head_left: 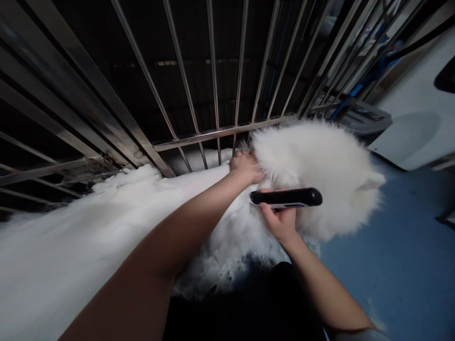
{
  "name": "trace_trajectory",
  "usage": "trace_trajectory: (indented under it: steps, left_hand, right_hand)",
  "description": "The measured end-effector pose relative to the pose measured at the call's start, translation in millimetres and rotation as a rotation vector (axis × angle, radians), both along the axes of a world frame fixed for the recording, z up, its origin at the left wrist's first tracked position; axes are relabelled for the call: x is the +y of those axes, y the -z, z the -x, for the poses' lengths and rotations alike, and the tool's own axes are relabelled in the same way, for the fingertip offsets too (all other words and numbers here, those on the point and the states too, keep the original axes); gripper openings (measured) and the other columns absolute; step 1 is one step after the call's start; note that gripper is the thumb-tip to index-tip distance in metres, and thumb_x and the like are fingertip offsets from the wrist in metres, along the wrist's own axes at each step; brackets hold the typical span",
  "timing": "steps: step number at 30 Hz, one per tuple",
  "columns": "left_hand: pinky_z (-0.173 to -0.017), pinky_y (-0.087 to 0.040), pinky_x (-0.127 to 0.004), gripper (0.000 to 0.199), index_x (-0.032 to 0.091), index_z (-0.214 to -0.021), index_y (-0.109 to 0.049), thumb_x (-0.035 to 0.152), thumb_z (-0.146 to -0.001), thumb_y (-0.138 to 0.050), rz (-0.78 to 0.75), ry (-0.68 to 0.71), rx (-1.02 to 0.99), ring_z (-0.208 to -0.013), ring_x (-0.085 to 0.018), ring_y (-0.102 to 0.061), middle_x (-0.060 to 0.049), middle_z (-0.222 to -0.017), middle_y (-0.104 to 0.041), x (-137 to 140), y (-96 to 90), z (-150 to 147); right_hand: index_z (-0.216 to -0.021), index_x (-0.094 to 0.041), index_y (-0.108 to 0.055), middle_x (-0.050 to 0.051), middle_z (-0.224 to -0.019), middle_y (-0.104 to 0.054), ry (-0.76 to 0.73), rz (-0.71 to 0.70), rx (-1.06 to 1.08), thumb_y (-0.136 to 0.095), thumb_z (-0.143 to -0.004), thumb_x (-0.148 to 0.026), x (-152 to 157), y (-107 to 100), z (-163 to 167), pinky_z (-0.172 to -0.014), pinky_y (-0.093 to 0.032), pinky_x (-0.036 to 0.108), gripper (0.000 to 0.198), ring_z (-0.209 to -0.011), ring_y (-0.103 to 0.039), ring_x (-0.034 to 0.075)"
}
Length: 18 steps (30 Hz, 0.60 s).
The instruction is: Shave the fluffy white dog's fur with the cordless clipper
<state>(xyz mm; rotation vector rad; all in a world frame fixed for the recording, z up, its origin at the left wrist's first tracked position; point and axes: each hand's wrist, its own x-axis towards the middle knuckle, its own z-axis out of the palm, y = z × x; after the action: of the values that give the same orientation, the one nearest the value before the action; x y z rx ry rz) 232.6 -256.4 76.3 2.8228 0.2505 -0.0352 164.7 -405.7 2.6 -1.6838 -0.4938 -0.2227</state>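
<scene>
Evidently, the right hand (283, 223) gripped a black handheld device (289, 197); the left hand (247, 166), fingers bent, touched white fur (320, 161), its grip unclear.

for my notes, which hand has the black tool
The right hand, gripping the black tool; the left hand, nearer the bars, touches white fur.
</scene>
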Motion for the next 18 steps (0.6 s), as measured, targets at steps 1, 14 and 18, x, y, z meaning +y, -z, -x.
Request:
trace_trajectory:
  steps: [1,14,18]
  left_hand:
    - [-0.093,-0.049,-0.049,0.067,0.017,-0.137,-0.056,0.051,-0.079,-0.066,-0.016,-0.007,0.007,-0.124,-0.041,-0.050,-0.021,-0.134,-0.056,-2,-0.8,2]
    - [-0.101,-0.046,-0.049,0.076,0.022,-0.141,-0.047,0.053,-0.075,-0.065,-0.112,-0.064,0.208,-0.132,-0.035,-0.042,-0.017,-0.144,-0.046,-17,-15.6,0]
    - [-0.100,-0.046,-0.050,0.072,0.021,-0.142,-0.046,0.051,-0.078,-0.063,-0.117,-0.065,0.215,-0.130,-0.034,-0.044,-0.017,-0.143,-0.046,-20,-17.5,1]
  right_hand:
    - [-0.100,-0.022,-0.069,0.009,-0.093,-0.074,-0.029,0.039,-0.005,-0.073,-0.077,-0.037,-2,6,3,-0.081,-0.059,0.045,0.027,-0.082,-0.071,0.027]
    - [-0.096,-0.020,-0.069,0.007,-0.093,-0.076,0.129,-0.062,-0.063,-0.071,-0.082,-0.038,-2,-12,5,-0.085,-0.061,0.042,0.023,-0.087,-0.074,0.026]
    - [-0.104,-0.021,-0.067,0.007,-0.090,-0.075,-0.043,0.130,-0.081,-0.068,-0.083,-0.040,8,17,22,-0.076,-0.062,0.042,0.028,-0.078,-0.074,0.025]
